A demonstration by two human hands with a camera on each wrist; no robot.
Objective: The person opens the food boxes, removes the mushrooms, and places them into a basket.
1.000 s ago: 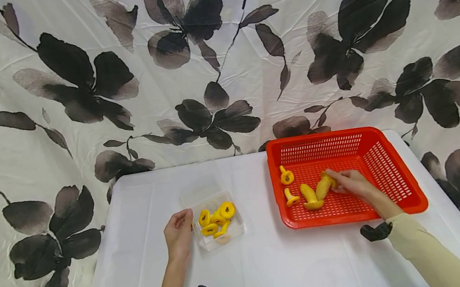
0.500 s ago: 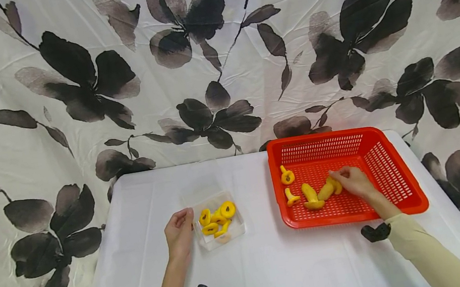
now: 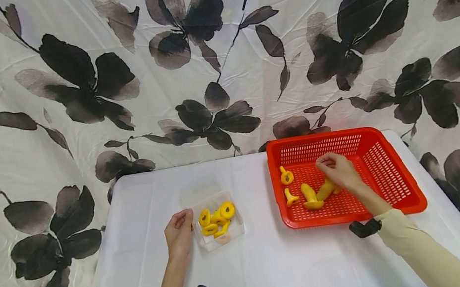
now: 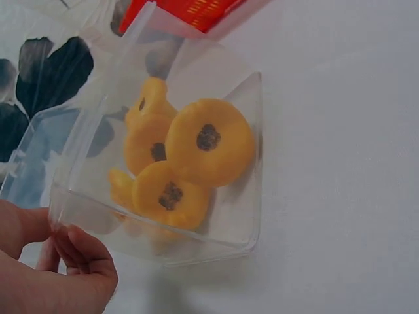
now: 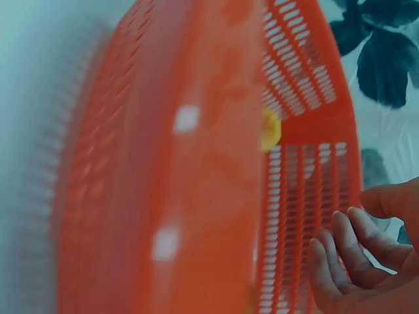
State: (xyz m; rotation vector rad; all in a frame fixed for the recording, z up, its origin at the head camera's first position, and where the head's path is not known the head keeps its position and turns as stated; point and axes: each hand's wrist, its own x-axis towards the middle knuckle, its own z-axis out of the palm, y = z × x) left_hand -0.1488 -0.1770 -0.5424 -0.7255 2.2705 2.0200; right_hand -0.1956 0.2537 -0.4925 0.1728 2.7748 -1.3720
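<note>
Head view: the right hand (image 3: 339, 172) is now raised off the larger dull-yellow mushrooms (image 3: 309, 195) it touched half a second ago and hangs over the middle of the red basket (image 3: 314, 221). At least two larger pieces lie low in the basket, one leaning toward its neighbour, partly hidden by the hand; contact appears ended with nothing carried off (judgement). Two smaller mushrooms (image 3: 287, 177) lie unchanged along the basket's left side. Basket occupies the far right corner of the bench (image 3: 256, 280). Right grip: loosely curved, moderately open, thumb apart from the fingers; right wrist view, partly blurred, shows nothing between them. Left wrist view: the left hand (image 4: 55, 265) pinches the near corner of a clear box (image 4: 232, 212); grip narrow, thumb and fingers close on its edge. Inside are several boxed mushrooms (image 4: 226, 157), bright yellow, overlapping. Box stands left of the bench's middle, set in from its far edge, well apart from the basket.
</note>
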